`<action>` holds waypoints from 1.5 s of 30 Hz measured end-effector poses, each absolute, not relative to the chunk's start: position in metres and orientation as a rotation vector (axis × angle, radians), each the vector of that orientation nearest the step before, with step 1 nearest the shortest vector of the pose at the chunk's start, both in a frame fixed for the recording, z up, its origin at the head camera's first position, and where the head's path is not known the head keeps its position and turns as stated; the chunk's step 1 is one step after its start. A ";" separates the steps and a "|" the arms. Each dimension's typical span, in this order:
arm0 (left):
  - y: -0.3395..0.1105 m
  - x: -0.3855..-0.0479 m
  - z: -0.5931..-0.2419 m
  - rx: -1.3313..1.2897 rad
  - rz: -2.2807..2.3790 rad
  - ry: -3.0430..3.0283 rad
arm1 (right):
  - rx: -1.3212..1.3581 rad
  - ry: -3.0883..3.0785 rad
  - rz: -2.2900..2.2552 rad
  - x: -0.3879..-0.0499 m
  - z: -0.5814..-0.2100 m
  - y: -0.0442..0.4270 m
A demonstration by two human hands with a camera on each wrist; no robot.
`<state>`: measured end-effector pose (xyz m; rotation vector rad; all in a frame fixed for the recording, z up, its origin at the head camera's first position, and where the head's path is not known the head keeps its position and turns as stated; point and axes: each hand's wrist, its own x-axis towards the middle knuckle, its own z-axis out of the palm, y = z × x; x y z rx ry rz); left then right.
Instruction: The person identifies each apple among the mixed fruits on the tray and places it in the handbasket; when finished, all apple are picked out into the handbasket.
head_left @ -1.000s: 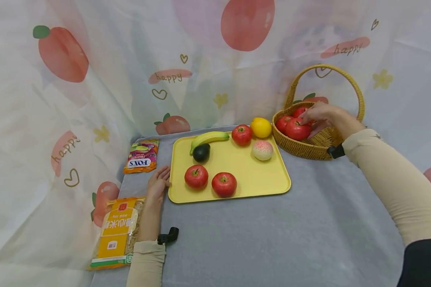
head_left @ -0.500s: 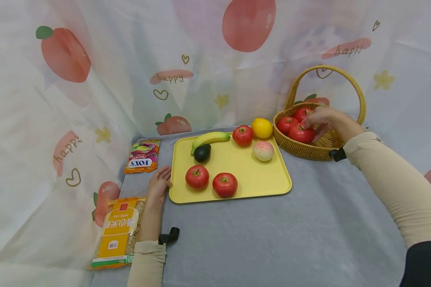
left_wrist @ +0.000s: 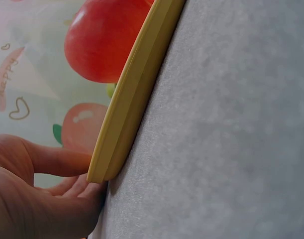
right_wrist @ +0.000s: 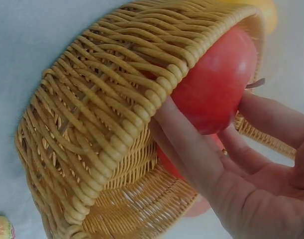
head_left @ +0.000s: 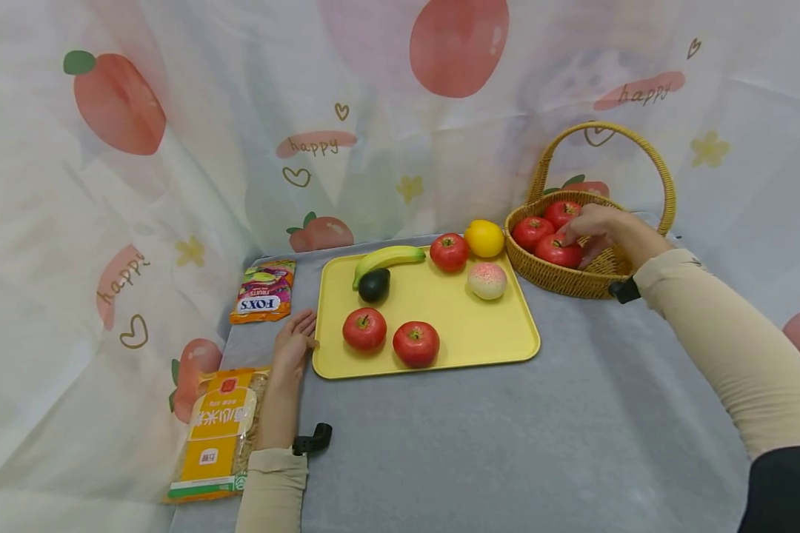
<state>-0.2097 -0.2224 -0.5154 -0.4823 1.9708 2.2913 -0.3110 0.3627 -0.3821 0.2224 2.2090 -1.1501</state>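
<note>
In the head view, my right hand (head_left: pixel 603 226) is inside the wicker basket (head_left: pixel 560 283), with fingers and thumb around a red apple (head_left: pixel 558 252). The right wrist view shows that apple (right_wrist: pixel 219 82) close to the woven wall, its stem between it and a finger. Two more red apples (head_left: pixel 532 233) lie beside it. My left hand (head_left: pixel 293 344) rests at the left edge of the yellow tray (head_left: pixel 467 333). Its fingers look fairly straight, and the thumb touches the tray's rim (left_wrist: pixel 112 129) in the left wrist view.
The tray bears several red apples (head_left: pixel 416 343), a banana (head_left: pixel 390 256), a dark avocado-like fruit (head_left: pixel 374 285), a pale pink peach (head_left: pixel 487 280) and a lemon (head_left: pixel 485 238). A candy bag (head_left: pixel 264 290) and a yellow noodle-like packet (head_left: pixel 216 433) lie at the left. A curtain backs the table.
My right hand has lowered slightly within the basket, and the apple in it now sits lower, against the other apples. My left hand stays at the tray's edge.
</note>
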 end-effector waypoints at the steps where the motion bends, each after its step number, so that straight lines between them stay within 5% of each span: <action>1: -0.223 -0.210 -0.515 -0.484 2.293 1.970 | 0.219 2.210 -1.149 -0.311 -0.382 0.362; 26: -0.225 -0.211 -0.518 -0.499 2.281 1.959 | 0.163 2.154 -1.152 -0.310 -0.398 0.378; 45: -0.224 -0.211 -0.516 -0.510 2.286 1.943 | -0.113 2.464 -1.141 -0.281 -0.333 0.317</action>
